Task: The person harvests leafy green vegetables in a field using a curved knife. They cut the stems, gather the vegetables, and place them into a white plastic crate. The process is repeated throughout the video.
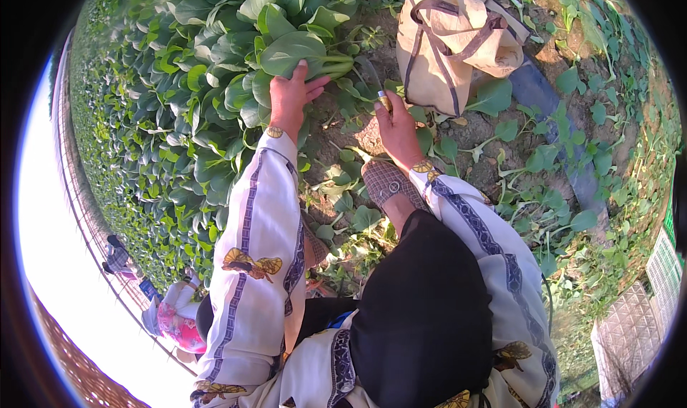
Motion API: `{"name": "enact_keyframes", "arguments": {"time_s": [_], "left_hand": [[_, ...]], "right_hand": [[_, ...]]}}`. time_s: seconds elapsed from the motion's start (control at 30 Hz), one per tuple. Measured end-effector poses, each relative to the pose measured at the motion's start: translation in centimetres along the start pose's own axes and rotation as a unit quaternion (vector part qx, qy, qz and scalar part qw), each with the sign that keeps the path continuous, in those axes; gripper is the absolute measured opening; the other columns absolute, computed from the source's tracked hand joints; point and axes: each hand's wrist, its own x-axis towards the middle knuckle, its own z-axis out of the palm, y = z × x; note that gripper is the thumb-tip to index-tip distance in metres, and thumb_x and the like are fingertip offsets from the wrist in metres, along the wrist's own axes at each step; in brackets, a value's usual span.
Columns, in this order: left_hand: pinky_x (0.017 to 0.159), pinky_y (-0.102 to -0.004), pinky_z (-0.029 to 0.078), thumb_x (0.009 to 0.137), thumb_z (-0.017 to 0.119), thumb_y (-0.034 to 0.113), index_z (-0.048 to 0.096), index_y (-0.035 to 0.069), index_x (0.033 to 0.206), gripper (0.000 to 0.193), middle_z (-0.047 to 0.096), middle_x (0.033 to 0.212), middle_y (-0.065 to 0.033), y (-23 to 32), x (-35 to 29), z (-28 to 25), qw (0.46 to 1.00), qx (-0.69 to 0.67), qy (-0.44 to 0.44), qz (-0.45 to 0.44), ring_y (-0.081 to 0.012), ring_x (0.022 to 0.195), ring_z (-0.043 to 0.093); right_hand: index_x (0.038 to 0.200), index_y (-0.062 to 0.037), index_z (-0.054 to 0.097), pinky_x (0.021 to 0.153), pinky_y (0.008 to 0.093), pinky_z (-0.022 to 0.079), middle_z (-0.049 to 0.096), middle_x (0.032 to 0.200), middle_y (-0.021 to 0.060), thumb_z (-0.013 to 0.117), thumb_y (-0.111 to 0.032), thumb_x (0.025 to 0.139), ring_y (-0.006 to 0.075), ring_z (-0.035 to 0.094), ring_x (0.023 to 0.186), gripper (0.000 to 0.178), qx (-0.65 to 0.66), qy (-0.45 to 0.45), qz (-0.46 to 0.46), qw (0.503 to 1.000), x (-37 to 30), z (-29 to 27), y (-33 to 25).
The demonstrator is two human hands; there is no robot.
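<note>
My left hand (290, 102) is at the edge of a dense leafy green bed, its fingers apart. One fingertip meets the underside of a broad bok choy leaf (293, 52), whose pale green stalks (335, 66) point right. No firm grip on the plant shows. Close by on the right, my right hand (398, 128) is closed around the yellowish handle of a knife (385, 100). Its thin blade slants up and left toward the stalk ends, and the tip is hard to make out against the leaves.
A beige bag (442, 57) with dark straps stands just beyond my right hand. Dark sheeting (547, 104) and scattered leaves lie on the soil at right. My checked shoe (390, 183) is below the knife. Crates (630, 329) sit lower right; another person (179, 315) is lower left.
</note>
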Motion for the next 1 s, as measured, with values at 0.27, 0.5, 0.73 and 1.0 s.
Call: {"name": "enact_keyframes", "arguments": {"time_s": [0.27, 0.5, 0.73, 1.0], "left_hand": [[0.063, -0.0289, 0.056, 0.093, 0.050, 0.019, 0.043, -0.002, 0.120, 0.035, 0.057, 0.112, -0.0134, 0.8, 0.4, -0.3, 0.999, -0.001, -0.032, -0.005, -0.0288, 0.087, 0.066], [0.065, -0.0292, 0.057, 0.094, 0.049, 0.019, 0.042, -0.003, 0.121, 0.035, 0.057, 0.112, -0.0143, 0.8, 1.0, -0.7, 0.998, -0.007, -0.051, -0.021, -0.0297, 0.089, 0.066], [0.065, -0.0299, 0.057, 0.094, 0.049, 0.019, 0.043, -0.003, 0.120, 0.035, 0.057, 0.112, -0.0149, 0.9, 1.2, -1.3, 0.998, -0.006, -0.050, -0.043, -0.0303, 0.089, 0.066], [0.071, -0.0312, 0.057, 0.094, 0.050, 0.019, 0.043, -0.004, 0.120, 0.036, 0.058, 0.112, -0.0146, 0.0, 0.4, -1.2, 0.997, -0.028, -0.066, -0.006, -0.0296, 0.093, 0.065]], "right_hand": [[0.120, -0.0026, 0.049, 0.059, 0.0342, 0.046, 0.060, 0.075, 0.0166, 0.054, -0.024, 0.091, 0.0270, 0.059, 0.063, 0.036, 0.100, 0.028, -0.004, 0.995, 1.2, 0.7, 3.5], [0.123, 0.0018, 0.047, 0.066, 0.0321, 0.046, 0.060, 0.076, 0.0156, 0.053, -0.024, 0.092, 0.0216, 0.055, 0.066, 0.041, 0.112, 0.010, -0.028, 0.993, 2.8, 1.1, 5.0], [0.120, 0.0001, 0.050, 0.061, 0.0346, 0.045, 0.059, 0.072, 0.0182, 0.053, -0.023, 0.091, 0.0256, 0.056, 0.061, 0.037, 0.011, -0.053, -0.039, 0.998, 4.2, 0.1, 3.3], [0.115, 0.0000, 0.055, 0.059, 0.0373, 0.046, 0.062, 0.073, 0.0175, 0.058, -0.019, 0.087, 0.0288, 0.061, 0.065, 0.034, -0.116, -0.069, -0.144, 0.980, 3.0, -2.4, 5.3]]}}
